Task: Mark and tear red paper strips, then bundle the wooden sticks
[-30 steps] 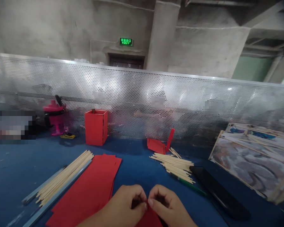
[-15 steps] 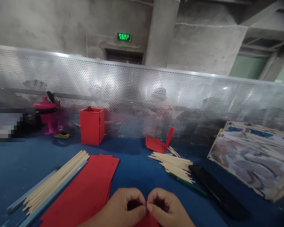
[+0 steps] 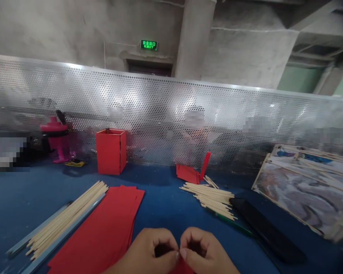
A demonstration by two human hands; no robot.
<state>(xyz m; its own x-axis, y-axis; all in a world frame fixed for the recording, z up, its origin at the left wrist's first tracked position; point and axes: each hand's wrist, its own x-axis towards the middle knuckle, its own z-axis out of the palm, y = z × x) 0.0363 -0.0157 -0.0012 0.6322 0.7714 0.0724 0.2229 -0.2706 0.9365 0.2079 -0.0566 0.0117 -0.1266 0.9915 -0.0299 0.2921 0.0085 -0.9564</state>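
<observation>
At the bottom middle, my left hand [image 3: 156,249] and my right hand [image 3: 203,247] are side by side, thumbs and fingers pinched together. Both grip the upper edge of a piece of red paper [image 3: 183,267], most of which is below the picture. To the left of my left hand lies a stack of red paper sheets [image 3: 100,228]. Beyond my right hand is a loose pile of short wooden sticks [image 3: 213,196], with a green pen [image 3: 231,221] along its near side.
Longer wooden sticks [image 3: 68,219] lie at left in a pale blue holder. A red box [image 3: 110,152] stands behind them, near a pink cup [image 3: 55,133]. Red paper pieces [image 3: 188,174] lie below a perforated metal screen [image 3: 157,102]. At right are a black case [image 3: 268,232] and a stick-framed picture [image 3: 305,190].
Both hands have shifted very slightly to the right, still pinching the red paper. The objects on the table look the same.
</observation>
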